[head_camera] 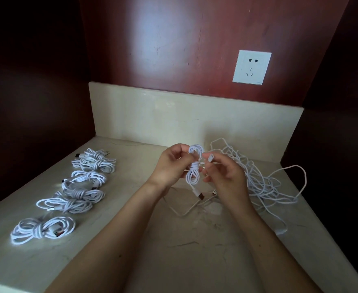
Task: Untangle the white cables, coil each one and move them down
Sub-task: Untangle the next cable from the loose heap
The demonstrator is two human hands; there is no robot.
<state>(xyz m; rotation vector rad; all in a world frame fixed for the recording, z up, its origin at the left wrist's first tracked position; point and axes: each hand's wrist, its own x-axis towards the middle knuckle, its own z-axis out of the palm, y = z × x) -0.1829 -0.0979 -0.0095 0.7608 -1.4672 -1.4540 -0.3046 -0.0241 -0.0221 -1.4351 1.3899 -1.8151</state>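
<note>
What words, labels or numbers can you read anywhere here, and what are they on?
No text here can be read.
On the socket: a faint mark in its lower right corner, too small to read.
On the coil held in the hands, and its plugs: no print shows.
On the bundles and the tangle: no labels show.

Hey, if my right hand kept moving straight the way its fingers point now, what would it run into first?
Probably the coiled cable that the left hand grips: the right hand, pinching that cable's loose end, points left at it. Depth is hard to judge from one view.
</note>
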